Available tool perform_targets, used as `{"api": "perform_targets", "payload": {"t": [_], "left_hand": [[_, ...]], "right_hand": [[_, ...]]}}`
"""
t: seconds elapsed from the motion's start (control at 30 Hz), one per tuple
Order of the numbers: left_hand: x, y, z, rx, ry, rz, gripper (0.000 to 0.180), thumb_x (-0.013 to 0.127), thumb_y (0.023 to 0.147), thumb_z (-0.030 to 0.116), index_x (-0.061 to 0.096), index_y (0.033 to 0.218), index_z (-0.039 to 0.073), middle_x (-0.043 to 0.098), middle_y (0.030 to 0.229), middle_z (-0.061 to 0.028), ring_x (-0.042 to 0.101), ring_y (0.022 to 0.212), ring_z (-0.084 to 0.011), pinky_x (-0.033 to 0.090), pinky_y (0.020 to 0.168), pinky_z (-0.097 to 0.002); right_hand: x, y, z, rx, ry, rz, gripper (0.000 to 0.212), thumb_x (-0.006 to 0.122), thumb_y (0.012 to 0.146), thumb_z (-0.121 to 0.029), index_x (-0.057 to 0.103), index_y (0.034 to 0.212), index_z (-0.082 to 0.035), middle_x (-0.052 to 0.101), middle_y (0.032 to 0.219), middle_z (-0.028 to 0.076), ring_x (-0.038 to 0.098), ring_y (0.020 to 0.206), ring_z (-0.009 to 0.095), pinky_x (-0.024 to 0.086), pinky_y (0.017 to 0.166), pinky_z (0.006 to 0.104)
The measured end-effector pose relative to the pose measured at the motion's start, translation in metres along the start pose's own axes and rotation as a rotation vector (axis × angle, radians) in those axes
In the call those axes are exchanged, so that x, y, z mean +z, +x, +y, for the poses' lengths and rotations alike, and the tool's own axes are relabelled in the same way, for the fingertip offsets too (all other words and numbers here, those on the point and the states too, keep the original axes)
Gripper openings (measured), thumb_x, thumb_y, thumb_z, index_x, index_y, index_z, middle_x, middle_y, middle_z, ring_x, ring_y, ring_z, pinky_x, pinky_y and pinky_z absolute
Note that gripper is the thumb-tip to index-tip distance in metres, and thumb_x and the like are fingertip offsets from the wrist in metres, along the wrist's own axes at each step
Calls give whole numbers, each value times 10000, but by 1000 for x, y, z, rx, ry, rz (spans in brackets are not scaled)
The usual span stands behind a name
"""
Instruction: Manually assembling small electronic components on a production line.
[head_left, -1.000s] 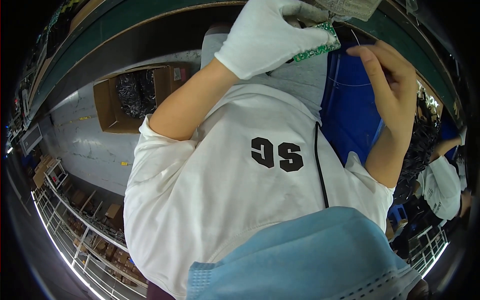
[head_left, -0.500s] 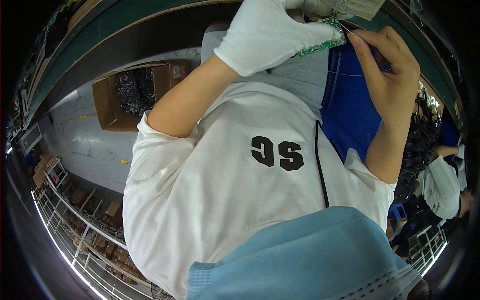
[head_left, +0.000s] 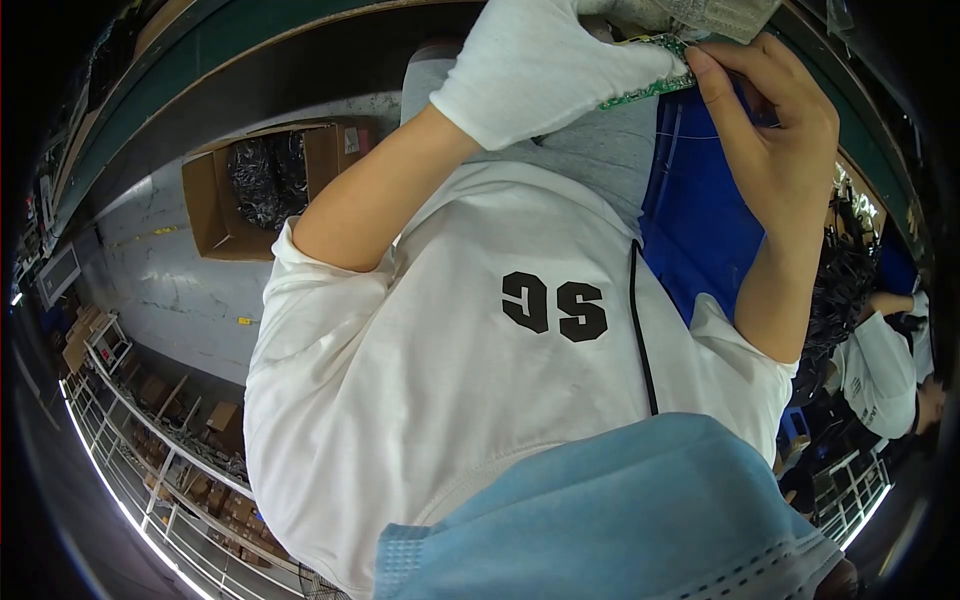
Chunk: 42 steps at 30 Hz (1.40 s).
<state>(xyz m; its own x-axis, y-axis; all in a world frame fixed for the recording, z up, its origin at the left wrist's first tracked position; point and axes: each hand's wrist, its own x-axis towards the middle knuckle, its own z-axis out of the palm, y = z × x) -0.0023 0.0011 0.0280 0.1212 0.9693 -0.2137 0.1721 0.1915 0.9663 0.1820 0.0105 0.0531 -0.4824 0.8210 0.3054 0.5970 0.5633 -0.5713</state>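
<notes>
At the top of the view my left hand (head_left: 545, 75), in a white glove, is closed on a green circuit board (head_left: 648, 92). The thumb presses on the board's face; the glove hides much of it. My bare right hand (head_left: 765, 110) has thumb and forefinger pinched together at the board's right end. A thin pale wire (head_left: 690, 136) runs out leftward from below that hand, and its tip at the board is hidden by the fingers. Just beyond the board is a greyish, translucent bulky object (head_left: 730, 18), whose kind I cannot make out.
A green-edged bench (head_left: 190, 75) curves across the far side. On the floor at left stands an open cardboard box (head_left: 215, 215) with black-wrapped contents. Blue material (head_left: 700, 220) hangs beside my lap. At right are a bundle of black cables (head_left: 845, 270) and another person (head_left: 880, 375).
My right fingertips have moved in against the board's right end, covering the wire that showed there. The board has tilted, showing less of its face.
</notes>
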Motion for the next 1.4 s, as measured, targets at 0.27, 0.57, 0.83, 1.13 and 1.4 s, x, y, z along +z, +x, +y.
{"api": "perform_targets", "payload": {"t": [0.27,0.57,0.83,1.13,1.4], "left_hand": [[-4,3,-11,99,5,-72,283,750,767,145,706,973,-42,641,692,-22,450,573,-54,385,506,-194],[-7,4,-8,74,24,-83,263,738,775,144,705,957,-43,610,652,-5,441,557,-52,368,493,-187],[-6,1,-8,-26,36,-25,262,741,775,144,703,954,-43,595,637,2,433,547,-48,357,483,-187],[-11,3,-6,-81,-36,-102,263,740,777,142,699,954,-49,596,644,1,429,553,-49,356,489,-186],[-15,8,-7,110,50,-135,268,739,779,151,701,957,-46,594,640,-2,425,554,-54,356,489,-192]], "right_hand": [[0,-10,7,143,204,68,100,688,875,-79,724,943,-14,522,714,-5,376,587,66,266,526,198],[-7,-9,9,-71,56,91,105,694,863,-56,727,953,-16,516,716,-6,372,585,55,257,520,185],[-1,-7,12,-83,71,90,105,695,860,-56,730,949,-12,497,712,-7,368,585,60,255,519,189],[0,-6,14,-80,50,80,103,695,859,-61,732,946,-21,493,708,-10,367,585,59,256,519,192],[6,-5,15,-28,50,76,95,694,862,-68,734,941,-32,509,716,-14,365,585,53,255,518,192]]}}
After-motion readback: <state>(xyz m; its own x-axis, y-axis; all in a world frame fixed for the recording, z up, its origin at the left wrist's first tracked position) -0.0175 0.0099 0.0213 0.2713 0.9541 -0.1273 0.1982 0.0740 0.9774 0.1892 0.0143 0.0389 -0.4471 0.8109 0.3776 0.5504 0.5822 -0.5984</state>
